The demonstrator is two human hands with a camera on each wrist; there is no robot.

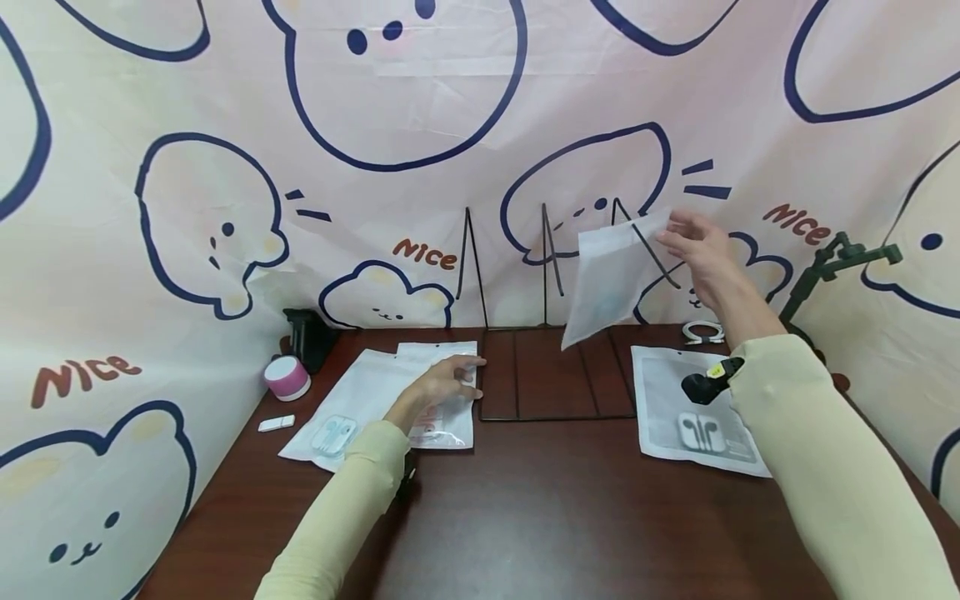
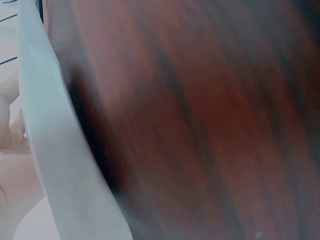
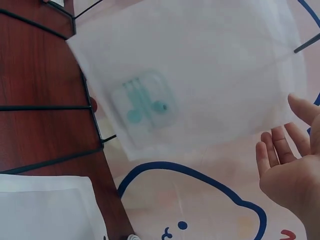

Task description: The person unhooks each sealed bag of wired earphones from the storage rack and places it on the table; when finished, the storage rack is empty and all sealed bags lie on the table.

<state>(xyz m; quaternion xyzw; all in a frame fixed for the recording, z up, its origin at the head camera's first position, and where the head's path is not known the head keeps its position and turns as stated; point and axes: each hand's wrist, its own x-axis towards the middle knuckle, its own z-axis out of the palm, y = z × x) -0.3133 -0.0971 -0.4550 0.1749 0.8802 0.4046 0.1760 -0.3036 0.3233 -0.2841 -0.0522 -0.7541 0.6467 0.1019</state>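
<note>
My right hand point(image 1: 701, 250) is raised at the top right corner of a white pouch point(image 1: 607, 279), thumb and fingers spread apart at the pouch's edge. The pouch hangs tilted on a prong of the black wire rack point(image 1: 544, 267), and a pale green earphone set point(image 3: 145, 105) shows through it. On the left, my left hand point(image 1: 438, 387) rests over flat white pouches point(image 1: 363, 387), its fingertips reaching past their right edge. In the left wrist view, part of that hand point(image 2: 7, 125) appears behind a blurred pale strip.
Another white pouch with white earphones point(image 1: 702, 432) lies on the right of the brown table point(image 1: 555, 517). Behind it are a white ring-shaped object point(image 1: 702, 332) and a green jointed stand point(image 1: 836, 262). A pink-and-white jar point(image 1: 287, 378), a black object point(image 1: 309, 337) and a small white stick point(image 1: 276, 423) stand or lie at left.
</note>
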